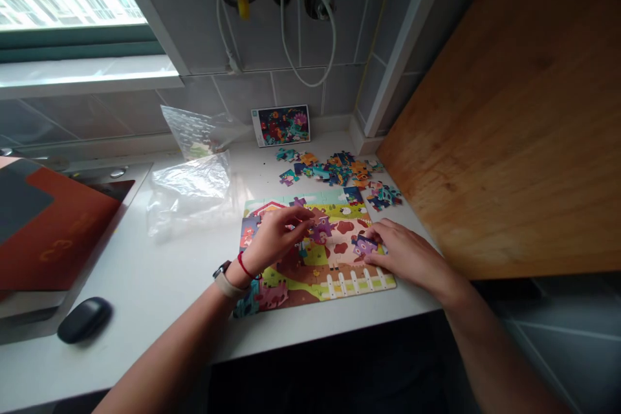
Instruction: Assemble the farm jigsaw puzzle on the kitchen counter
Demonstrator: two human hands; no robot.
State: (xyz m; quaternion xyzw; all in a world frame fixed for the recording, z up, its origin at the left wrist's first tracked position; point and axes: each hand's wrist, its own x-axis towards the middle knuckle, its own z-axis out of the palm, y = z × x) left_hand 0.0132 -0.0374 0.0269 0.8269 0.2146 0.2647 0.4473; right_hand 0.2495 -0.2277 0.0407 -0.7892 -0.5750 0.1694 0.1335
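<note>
A farm-scene puzzle board (310, 290) lies on the white counter. My left hand (279, 236) is over its upper middle, fingers bent and pinched at a purple puzzle piece (321, 229). Over the right part of the board, my right hand (400, 249) grips another purple piece (365, 246) between thumb and fingers. Loose puzzle pieces (339, 168) are heaped behind the board. A dark blue piece (353, 195) rests at the board's upper right edge, and joined pieces (250, 297) lie at its lower left corner.
A picture card (284, 125) leans against the tiled wall. Clear plastic bags (189, 194) lie left of the board. A black mouse (85, 319) and an orange box (53, 226) are farther left. A wooden panel (514, 123) stands close on the right.
</note>
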